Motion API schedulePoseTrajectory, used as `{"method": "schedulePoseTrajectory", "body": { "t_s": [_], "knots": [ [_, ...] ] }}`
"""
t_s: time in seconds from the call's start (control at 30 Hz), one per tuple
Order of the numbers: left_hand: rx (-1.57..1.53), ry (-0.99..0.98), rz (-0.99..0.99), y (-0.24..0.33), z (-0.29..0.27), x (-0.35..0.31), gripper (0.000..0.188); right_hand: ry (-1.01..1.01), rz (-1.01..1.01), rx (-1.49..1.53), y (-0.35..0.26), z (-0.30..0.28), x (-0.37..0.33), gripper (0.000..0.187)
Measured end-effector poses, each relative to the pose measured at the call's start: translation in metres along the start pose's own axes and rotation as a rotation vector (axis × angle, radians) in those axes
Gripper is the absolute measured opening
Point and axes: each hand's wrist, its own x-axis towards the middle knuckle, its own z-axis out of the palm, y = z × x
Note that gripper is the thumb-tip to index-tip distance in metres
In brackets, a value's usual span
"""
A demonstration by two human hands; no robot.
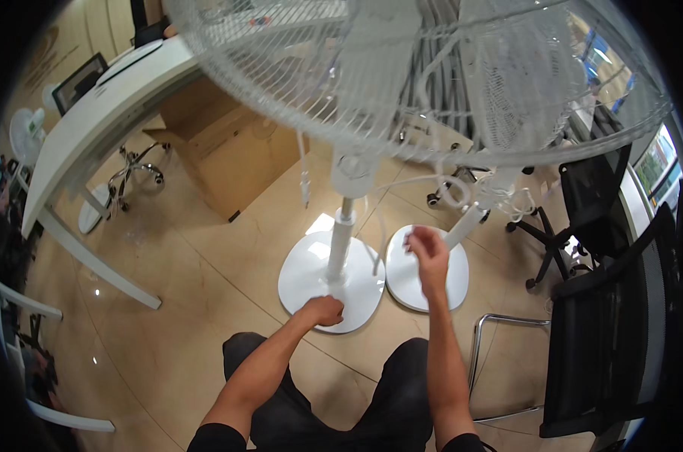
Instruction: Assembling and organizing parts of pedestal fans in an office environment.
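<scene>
A white pedestal fan stands right before me, with its wide wire grille [281, 98] filling the top of the view. Its pole [339, 252] rises from a round white base [300, 275] on the floor. Low over the near part of this base is my left hand [325, 310], its fingers curled closed; whatever they may hold is hidden. My right hand [429, 252] is raised above a second white fan base [405, 282], fingers loosely bent and apart, with nothing seen in them. A white power cord [379, 226] hangs between the two fans, left of that hand.
To the left, a large open cardboard box [243, 169] sits on the tiled floor beside a long white desk [142, 71]. Black office chairs [605, 331] line the right side. A white plug [305, 188] dangles below the grille. A smaller white fan [26, 135] is at far left.
</scene>
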Motion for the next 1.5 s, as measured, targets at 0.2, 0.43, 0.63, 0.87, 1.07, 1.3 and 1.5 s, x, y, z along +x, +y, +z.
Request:
{"method": "schedulePoseTrajectory", "body": {
  "t_s": [0.2, 0.43, 0.63, 0.87, 1.07, 1.3, 1.5],
  "knots": [
    [-0.45, 0.593, 0.09, -0.002, -0.034, -0.02, 0.022, -0.175, -0.237, 0.008, -0.035, 0.079, 0.04, 0.051],
    [-0.279, 1.453, 0.329, 0.035, -0.107, 0.004, 0.085, -0.215, -0.368, -0.104, -0.076, 0.135, 0.077, 0.066],
    [-0.532, 1.439, 0.478, 0.047, -0.192, 0.018, 0.093, -0.098, -0.254, -0.192, -0.066, 0.145, 0.1, 0.038],
    [-0.729, 1.366, 0.426, 0.059, -0.189, 0.017, 0.075, -0.109, -0.262, -0.05, -0.064, 0.149, 0.103, 0.03],
    [-0.587, 1.357, 0.509, 0.043, -0.171, 0.018, 0.081, -0.104, -0.234, -0.087, -0.069, 0.151, 0.096, 0.032],
    [-0.542, 0.748, 0.042, -0.012, 0.0, -0.011, 0.047, -0.171, -0.352, -0.128, -0.038, 0.148, 0.099, 0.042],
    [0.079, 0.38, 0.328, 0.019, 0.03, -0.001, 0.022, 0.0, -0.534, -0.19, -0.031, 0.156, 0.093, 0.043]
  ]
}}
